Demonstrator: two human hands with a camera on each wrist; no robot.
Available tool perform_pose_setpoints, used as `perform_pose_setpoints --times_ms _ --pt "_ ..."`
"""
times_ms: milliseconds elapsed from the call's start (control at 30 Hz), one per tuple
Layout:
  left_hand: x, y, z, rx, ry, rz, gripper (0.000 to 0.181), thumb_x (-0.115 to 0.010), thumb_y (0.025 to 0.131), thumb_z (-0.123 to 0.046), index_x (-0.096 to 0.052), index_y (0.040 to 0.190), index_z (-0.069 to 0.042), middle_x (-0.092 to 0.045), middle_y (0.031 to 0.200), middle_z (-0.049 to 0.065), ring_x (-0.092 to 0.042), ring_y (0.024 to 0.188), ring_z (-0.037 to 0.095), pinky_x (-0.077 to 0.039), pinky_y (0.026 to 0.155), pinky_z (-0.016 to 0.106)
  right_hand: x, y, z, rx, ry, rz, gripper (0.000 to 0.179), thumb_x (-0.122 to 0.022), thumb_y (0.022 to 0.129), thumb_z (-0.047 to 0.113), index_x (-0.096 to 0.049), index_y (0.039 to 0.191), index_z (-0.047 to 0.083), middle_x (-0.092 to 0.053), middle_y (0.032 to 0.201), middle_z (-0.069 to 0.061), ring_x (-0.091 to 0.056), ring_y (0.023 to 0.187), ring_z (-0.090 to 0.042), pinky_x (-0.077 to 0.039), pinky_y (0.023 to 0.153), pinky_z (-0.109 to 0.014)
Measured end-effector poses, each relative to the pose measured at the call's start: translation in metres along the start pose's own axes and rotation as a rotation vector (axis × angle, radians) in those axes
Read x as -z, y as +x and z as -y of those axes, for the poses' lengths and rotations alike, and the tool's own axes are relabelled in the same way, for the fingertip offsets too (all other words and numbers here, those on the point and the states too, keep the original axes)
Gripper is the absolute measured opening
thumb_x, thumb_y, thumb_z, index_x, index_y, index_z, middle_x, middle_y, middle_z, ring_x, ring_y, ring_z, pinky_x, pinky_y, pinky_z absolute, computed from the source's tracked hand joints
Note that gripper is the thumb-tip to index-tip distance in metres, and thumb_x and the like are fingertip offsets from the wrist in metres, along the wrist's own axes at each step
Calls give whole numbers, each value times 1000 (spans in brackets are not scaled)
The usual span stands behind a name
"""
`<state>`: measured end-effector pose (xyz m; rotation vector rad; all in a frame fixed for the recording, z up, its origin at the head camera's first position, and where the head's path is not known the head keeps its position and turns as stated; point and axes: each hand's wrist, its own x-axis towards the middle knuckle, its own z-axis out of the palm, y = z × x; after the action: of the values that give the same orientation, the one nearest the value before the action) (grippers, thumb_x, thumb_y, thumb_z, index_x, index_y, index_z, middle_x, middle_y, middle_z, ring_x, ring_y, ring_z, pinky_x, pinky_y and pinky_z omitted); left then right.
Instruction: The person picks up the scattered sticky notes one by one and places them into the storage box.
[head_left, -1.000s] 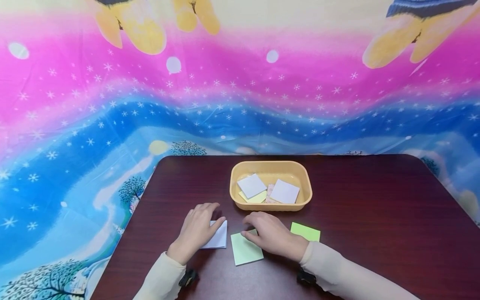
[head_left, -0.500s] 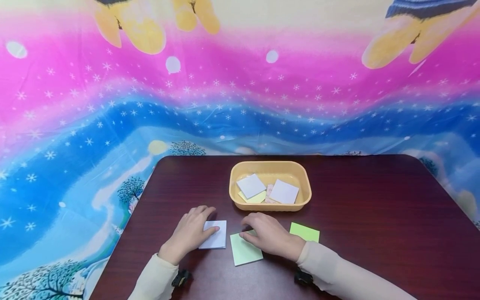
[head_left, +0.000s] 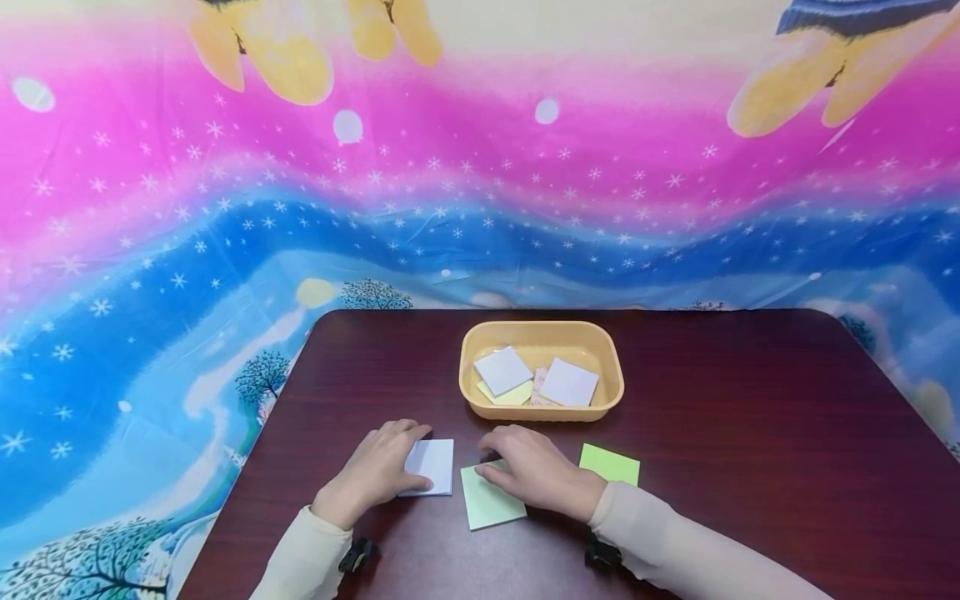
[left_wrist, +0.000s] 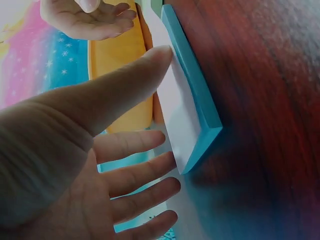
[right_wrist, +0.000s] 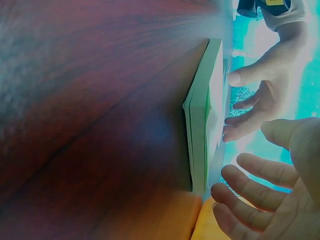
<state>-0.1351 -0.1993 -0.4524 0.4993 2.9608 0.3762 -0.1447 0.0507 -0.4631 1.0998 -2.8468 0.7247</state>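
Observation:
A pale blue sticky-note pad (head_left: 435,468) lies on the table, its side edges showing blue in the left wrist view. My left hand (head_left: 375,468) is at its left side, with the thumb over the pad's top and the fingers straight by the edge (left_wrist: 135,185). Just to the right, a light green sticky-note pad (head_left: 491,498) lies flat. Over its upper right corner hovers my right hand (head_left: 543,475), the fingers loosely bent and holding nothing. In the right wrist view those fingers (right_wrist: 260,190) appear apart from the light green pad (right_wrist: 200,115).
Behind the hands stands a yellow plastic bin (head_left: 542,412) with several note pads in it, white (head_left: 570,383) and yellow (head_left: 508,395) among them. A bright green pad (head_left: 611,464) lies beyond my right wrist. The dark table (head_left: 750,417) backs onto a printed cloth (head_left: 480,200).
My left hand has shifted slightly left and lower, uncovering more of the pale blue pad, and its thumb has come down toward the pad's near edge. The right hand has barely moved.

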Motion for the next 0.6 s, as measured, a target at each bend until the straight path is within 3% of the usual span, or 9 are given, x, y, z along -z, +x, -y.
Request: perform_pose_setpoints --times_ms 600 --pt "-2 0 -5 4 -4 -2 70 -95 66 -31 -69 125 -1 -66 111 10 -61 99 25 -52 86 45 -1 1 3 5 14 10 21 -72 93 29 -74 105 12 -73 95 2 -67 89 -12 -55 79 -31"
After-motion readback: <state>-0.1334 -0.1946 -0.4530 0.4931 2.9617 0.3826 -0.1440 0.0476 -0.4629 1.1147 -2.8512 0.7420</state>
